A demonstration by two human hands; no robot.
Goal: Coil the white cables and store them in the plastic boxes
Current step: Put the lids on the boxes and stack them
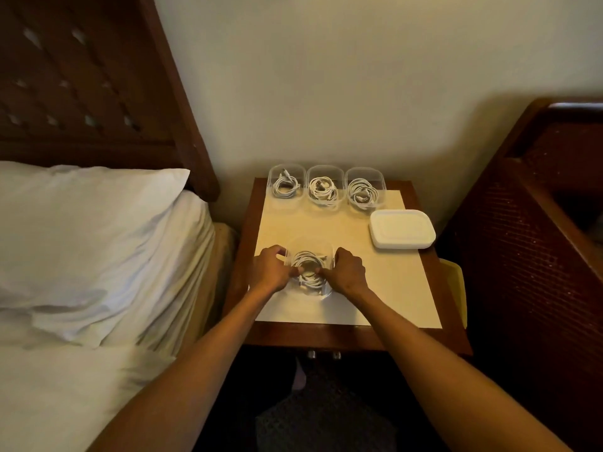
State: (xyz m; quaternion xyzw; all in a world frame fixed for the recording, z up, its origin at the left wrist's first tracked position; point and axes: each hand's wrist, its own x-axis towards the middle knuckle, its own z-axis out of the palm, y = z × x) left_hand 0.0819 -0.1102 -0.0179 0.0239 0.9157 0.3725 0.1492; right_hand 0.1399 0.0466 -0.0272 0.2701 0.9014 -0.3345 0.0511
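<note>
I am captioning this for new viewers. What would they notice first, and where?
First, the left hand and the right hand at the front of the wooden bedside table, gripping a clear rounded plastic box with a coiled white cable in it. Behind, by the wall, stands a row of three more clear boxes, each holding a coiled cable; a stack of white plastic lids lies at the right.

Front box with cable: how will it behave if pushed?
Likely the box slides easily: thin clear plastic on smooth mat. Its cable looks floppy, springy; loops may lift once left hand and right hand let go.
</note>
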